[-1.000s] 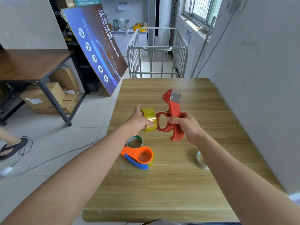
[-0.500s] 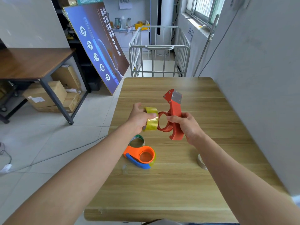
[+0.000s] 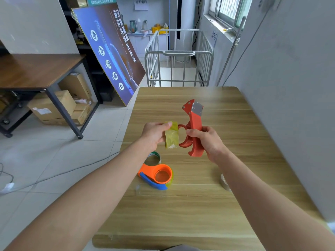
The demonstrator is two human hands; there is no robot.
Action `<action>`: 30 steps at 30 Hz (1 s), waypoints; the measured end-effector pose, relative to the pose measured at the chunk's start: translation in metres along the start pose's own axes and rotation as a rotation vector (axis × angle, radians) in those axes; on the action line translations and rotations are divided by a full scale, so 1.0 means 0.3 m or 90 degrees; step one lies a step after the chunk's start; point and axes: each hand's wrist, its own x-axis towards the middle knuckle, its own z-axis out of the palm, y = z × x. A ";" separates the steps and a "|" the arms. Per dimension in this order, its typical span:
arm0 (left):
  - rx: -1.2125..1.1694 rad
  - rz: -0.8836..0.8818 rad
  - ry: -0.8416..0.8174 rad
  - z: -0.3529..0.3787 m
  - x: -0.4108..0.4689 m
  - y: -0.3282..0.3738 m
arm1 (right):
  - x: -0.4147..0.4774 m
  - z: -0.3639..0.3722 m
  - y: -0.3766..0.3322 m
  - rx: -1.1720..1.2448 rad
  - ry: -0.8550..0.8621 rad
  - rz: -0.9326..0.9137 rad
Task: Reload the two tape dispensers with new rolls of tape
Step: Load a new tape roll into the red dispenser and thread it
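Hands are meeting above the middle of the wooden tabletop. The left hand is pinching a yellow roll, thumb on its upper edge and fingers curled behind it, holding it edge-on so its broad outer band is facing the camera. The roll is sitting just beside the round hub of the red dispenser, touching or nearly touching that ring on its left side; whether it is partly on the hub is not clear. The right hand is clamping the red dispenser by its handle, fingers wrapped around the lower body, with the metal blade plate pointing up and away from the person.

Nearer the person, an orange dispenser with a blue handle is lying flat on the tabletop, yellowish tape showing at its right edge. A green-cored roll is lying just behind it, partly hidden by the left forearm. Another roll, pale and clear, is resting on the tabletop to the right, mostly covered by the right forearm.

Beyond the tabletop a white metal cart is standing, with a blue poster leaning to its left beside a dark desk and cardboard boxes.
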 end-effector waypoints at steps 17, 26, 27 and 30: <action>0.110 -0.011 -0.056 0.021 0.016 -0.022 | 0.037 -0.016 0.016 -0.015 -0.005 0.001; -0.021 -0.067 -0.018 0.024 0.004 -0.007 | 0.037 -0.012 0.010 -0.022 -0.042 -0.010; -0.039 -0.080 -0.021 0.025 0.010 -0.003 | 0.035 -0.009 0.011 -0.030 -0.049 -0.011; -0.025 -0.104 -0.082 0.026 -0.006 0.016 | 0.037 0.006 0.016 -0.045 -0.049 -0.005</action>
